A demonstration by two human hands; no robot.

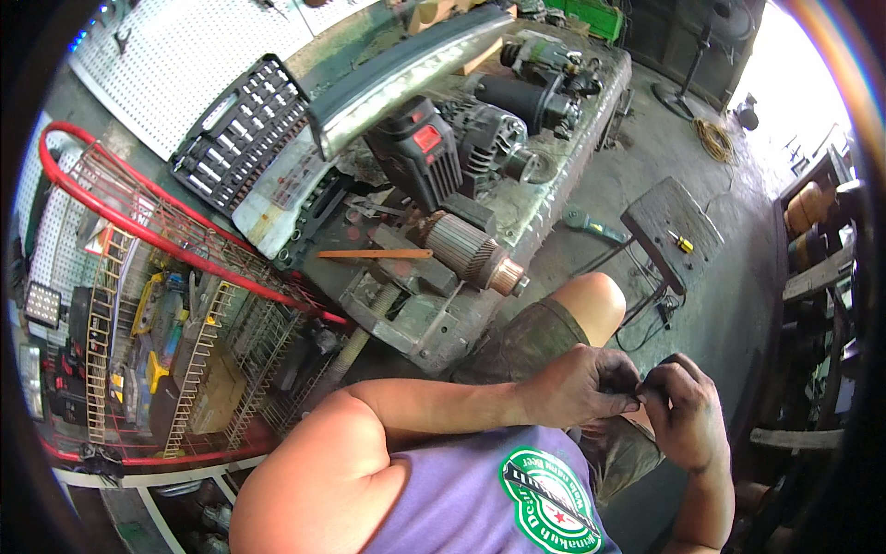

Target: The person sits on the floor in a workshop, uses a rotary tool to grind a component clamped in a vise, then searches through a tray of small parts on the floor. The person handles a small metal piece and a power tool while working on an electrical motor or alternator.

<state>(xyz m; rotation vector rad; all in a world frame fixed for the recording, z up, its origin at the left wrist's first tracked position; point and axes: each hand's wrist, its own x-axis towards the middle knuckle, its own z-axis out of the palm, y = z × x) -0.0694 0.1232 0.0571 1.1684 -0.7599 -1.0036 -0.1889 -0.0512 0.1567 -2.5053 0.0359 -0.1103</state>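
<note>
My left hand [589,384] and my right hand [685,406] are close together above my lap, their fingers pinched and darkened with grime. Whatever lies between the fingertips, if anything, is too small to make out. Beyond them, at the near end of the workbench, a motor armature [459,247] with a copper commutator lies in a bench vise [415,314]. A flat orange strip [374,253] rests across the vise beside the armature. Neither hand touches the armature or the vise.
Behind the vise stand a black-and-red boxy device [417,152], an alternator [489,143] and a lit lamp bar [406,78]. A socket set [242,134] is at the left, above a red wire rack [175,235]. At the right, a stool [660,231] bears a yellow-handled screwdriver [681,243].
</note>
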